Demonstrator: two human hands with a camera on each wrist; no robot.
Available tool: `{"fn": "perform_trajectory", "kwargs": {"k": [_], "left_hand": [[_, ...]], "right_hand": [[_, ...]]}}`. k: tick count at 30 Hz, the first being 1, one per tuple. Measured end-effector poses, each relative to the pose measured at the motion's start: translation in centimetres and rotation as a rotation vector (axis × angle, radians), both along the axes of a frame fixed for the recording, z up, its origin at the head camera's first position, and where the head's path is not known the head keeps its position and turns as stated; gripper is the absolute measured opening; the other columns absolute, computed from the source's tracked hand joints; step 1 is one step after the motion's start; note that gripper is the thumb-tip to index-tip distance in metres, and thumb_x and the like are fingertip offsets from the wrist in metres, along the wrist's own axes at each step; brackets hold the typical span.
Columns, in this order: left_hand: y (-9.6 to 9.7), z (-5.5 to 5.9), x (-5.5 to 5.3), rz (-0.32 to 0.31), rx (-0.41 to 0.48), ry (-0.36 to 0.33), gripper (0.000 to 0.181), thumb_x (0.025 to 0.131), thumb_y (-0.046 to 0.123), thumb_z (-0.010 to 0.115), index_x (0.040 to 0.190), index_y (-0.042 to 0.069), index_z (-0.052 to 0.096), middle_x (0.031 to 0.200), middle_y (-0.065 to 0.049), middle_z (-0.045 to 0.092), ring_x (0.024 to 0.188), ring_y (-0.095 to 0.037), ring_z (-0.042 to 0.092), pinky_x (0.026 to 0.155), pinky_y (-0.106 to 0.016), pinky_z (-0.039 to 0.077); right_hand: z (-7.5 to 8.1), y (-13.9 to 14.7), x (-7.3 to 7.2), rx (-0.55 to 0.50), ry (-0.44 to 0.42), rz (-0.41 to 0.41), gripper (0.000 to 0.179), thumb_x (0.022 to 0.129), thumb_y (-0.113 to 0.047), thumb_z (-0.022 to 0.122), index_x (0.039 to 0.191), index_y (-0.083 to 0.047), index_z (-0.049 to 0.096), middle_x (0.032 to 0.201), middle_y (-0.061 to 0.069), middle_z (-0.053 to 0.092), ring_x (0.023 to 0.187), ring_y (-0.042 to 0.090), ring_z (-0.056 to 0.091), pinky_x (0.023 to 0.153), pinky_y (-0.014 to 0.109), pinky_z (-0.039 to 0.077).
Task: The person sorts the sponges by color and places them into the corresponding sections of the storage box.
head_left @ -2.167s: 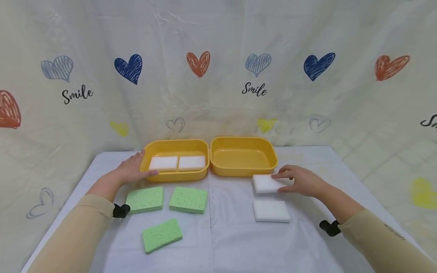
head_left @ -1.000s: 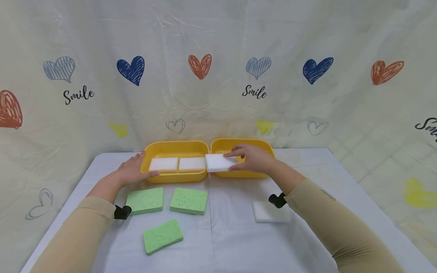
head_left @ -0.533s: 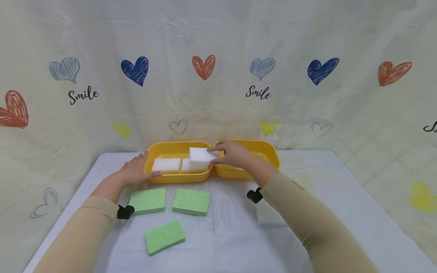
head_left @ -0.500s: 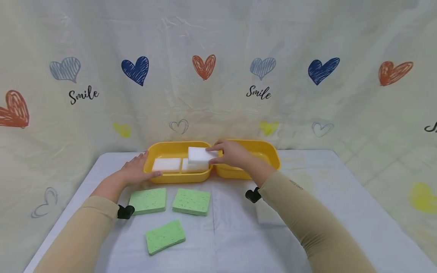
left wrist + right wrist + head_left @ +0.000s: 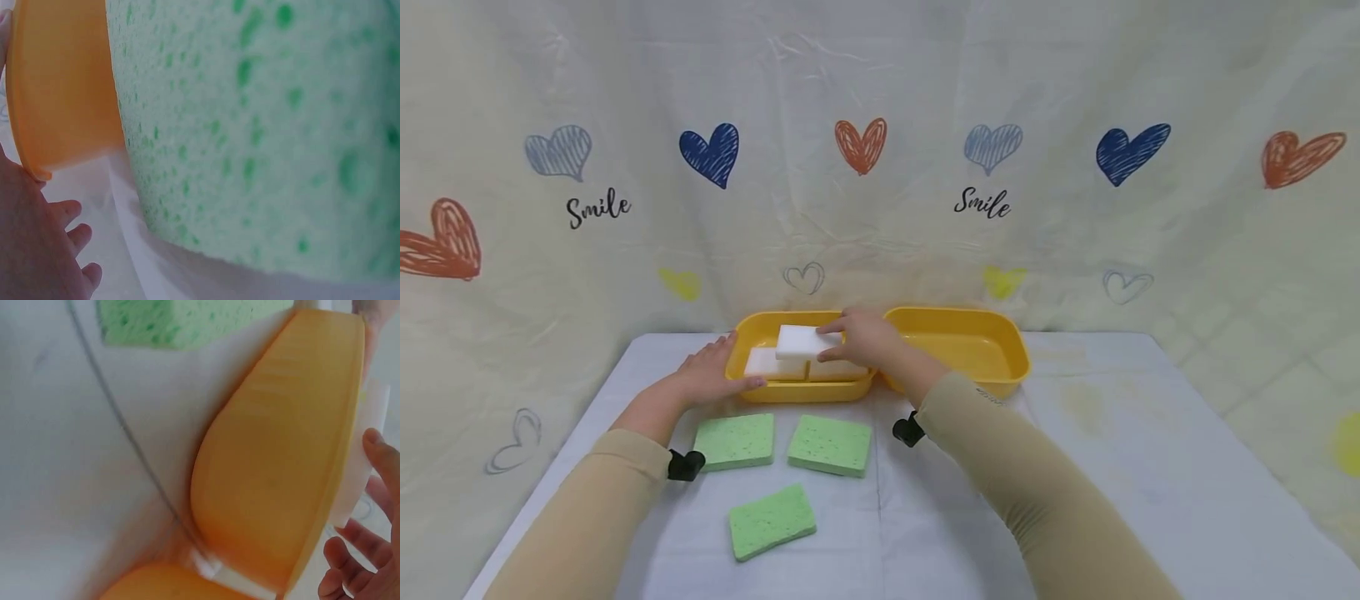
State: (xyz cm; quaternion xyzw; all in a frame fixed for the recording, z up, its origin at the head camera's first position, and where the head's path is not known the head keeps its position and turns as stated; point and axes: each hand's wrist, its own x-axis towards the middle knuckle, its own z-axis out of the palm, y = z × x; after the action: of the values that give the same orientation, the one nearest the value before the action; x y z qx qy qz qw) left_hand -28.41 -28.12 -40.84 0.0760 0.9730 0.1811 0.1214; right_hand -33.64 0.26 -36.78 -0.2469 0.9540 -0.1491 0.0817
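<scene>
My right hand (image 5: 872,340) pinches a white sponge (image 5: 796,342) between thumb and fingers, over the left yellow tray (image 5: 808,394). Below it, two more white sponges lie side by side in that tray, a left one (image 5: 762,364) and a right one (image 5: 835,372) partly covered by the hand. In the right wrist view the held sponge (image 5: 356,481) shows beyond the tray's rim. My left hand (image 5: 706,375) rests on the tray's left end, fingers spread along the side and thumb along the front rim. The left wrist view shows its fingers extended beside the tray wall (image 5: 62,81).
A second yellow tray (image 5: 973,350) stands to the right, containing nothing. Three green sponges lie in front of the trays: a left one (image 5: 735,441), a right one (image 5: 830,445) and a nearer one (image 5: 772,522). My right sleeve (image 5: 1022,483) crosses the white tablecloth (image 5: 1150,483).
My right hand has picked up the white sponge from the table and carried it left, past the right tray, over the left tray. The other loose white sponge is now hidden behind my right sleeve.
</scene>
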Motion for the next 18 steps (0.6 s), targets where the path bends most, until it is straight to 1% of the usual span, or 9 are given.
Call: {"fn": "perform_trajectory", "kwargs": {"k": [1, 3, 8, 12, 18], "left_hand": [[0.0, 0.0, 0.0, 0.003, 0.003, -0.004, 0.119, 0.086, 0.072, 0.055, 0.155, -0.006, -0.001, 0.158, -0.035, 0.008, 0.144, -0.054, 0.008, 0.114, -0.068, 0.007], [0.1, 0.0, 0.0, 0.007, 0.008, -0.008, 0.119, 0.086, 0.072, 0.056, 0.155, -0.006, -0.001, 0.159, -0.035, 0.008, 0.144, -0.054, 0.008, 0.114, -0.068, 0.007], [0.1, -0.1, 0.0, 0.012, -0.001, -0.010, 0.123, 0.083, 0.078, 0.054, 0.156, -0.004, -0.001, 0.159, -0.033, 0.009, 0.145, -0.052, 0.009, 0.114, -0.067, 0.009], [0.0, -0.3, -0.1, 0.018, -0.004, -0.009, 0.126, 0.080, 0.081, 0.053, 0.156, -0.004, -0.001, 0.160, -0.032, 0.009, 0.145, -0.051, 0.009, 0.114, -0.068, 0.009], [-0.2, -0.3, -0.1, 0.016, -0.004, -0.002, 0.126, 0.080, 0.082, 0.052, 0.156, -0.004, -0.001, 0.160, -0.031, 0.008, 0.146, -0.050, 0.009, 0.115, -0.067, 0.009]], "right_hand": [[-0.1, -0.5, 0.0, 0.005, -0.004, -0.003, 0.055, 0.083, -0.054, 0.074, 0.134, -0.037, 0.063, 0.147, 0.008, 0.048, 0.132, 0.028, 0.046, 0.110, 0.045, 0.038], [-0.5, -1.5, -0.1, 0.017, -0.013, -0.009, 0.055, 0.083, -0.054, 0.075, 0.134, -0.037, 0.063, 0.146, 0.005, 0.051, 0.132, 0.025, 0.047, 0.110, 0.042, 0.038], [-1.2, -3.7, -0.4, 0.065, -0.017, -0.020, 0.056, 0.084, -0.056, 0.073, 0.135, -0.036, 0.063, 0.141, -0.003, 0.057, 0.127, 0.019, 0.051, 0.105, 0.035, 0.042], [-1.8, -5.2, -0.6, 0.120, 0.009, -0.018, 0.058, 0.085, -0.059, 0.069, 0.137, -0.037, 0.060, 0.141, -0.003, 0.055, 0.127, 0.019, 0.051, 0.103, 0.036, 0.044], [-2.3, -7.1, -0.8, 0.139, 0.030, -0.044, 0.058, 0.083, -0.060, 0.069, 0.136, -0.037, 0.061, 0.136, -0.005, 0.057, 0.120, 0.018, 0.054, 0.099, 0.037, 0.047]]}}
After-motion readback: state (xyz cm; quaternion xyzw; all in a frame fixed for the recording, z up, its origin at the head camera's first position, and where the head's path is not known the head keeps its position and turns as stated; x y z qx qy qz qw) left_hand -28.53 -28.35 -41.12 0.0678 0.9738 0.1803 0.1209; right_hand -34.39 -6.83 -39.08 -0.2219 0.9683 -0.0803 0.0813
